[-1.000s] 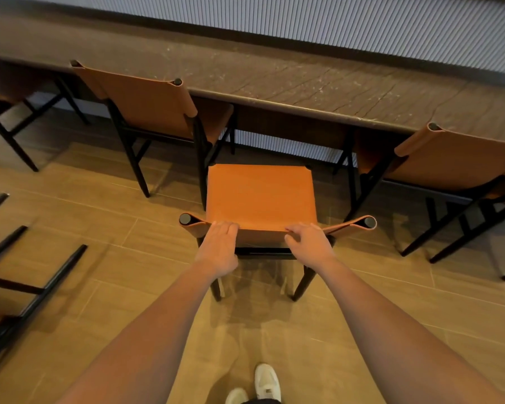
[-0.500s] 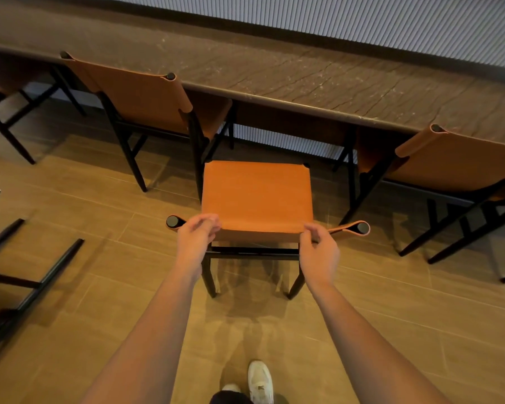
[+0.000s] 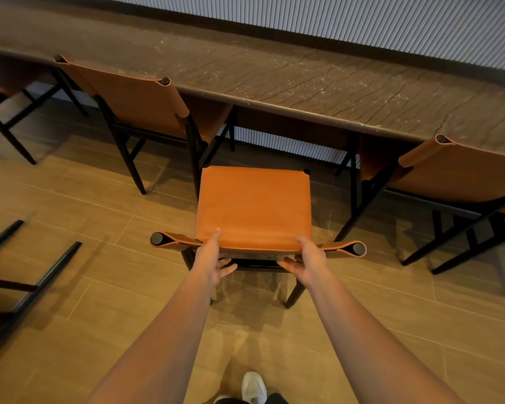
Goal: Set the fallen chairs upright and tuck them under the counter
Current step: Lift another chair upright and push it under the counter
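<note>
Working the tuck-in step on the middle chair [image 3: 254, 205]. Gripping its backrest [image 3: 260, 246] along the top edge with both hands. Pinching near the left post with the left hand [image 3: 213, 259], laying one digit over onto the seat side and spreading the rest down the rear face. Mirroring that near the right post with the right hand [image 3: 308, 262], again clamping the edge between front and back. Holding the chair upright, legs down on the floor [image 3: 99, 301], in the gap between the left chair [image 3: 134, 103] and the right chair [image 3: 464, 173], each partly tucked beneath the counter [image 3: 303, 83]. Leaving the orange seat out in the open, front edge near the counter's lip but not under it. Judging uprighting as done for this one, tucking as not yet done.

Reading the next move as a straight push forward down the gap. Calling for an even shove from both hands, minding the neighbours' slanting black legs just beside the front seat corners. Risking a snag there if veering. Possibly needing a slight lift at the back to avoid scraping.

Noting a fallen chair [image 3: 38, 275] at the left edge, black legs sticking out sideways, well apart from both hands. Treating that as the job after this. Not seeing its seat or back clearly.
</note>
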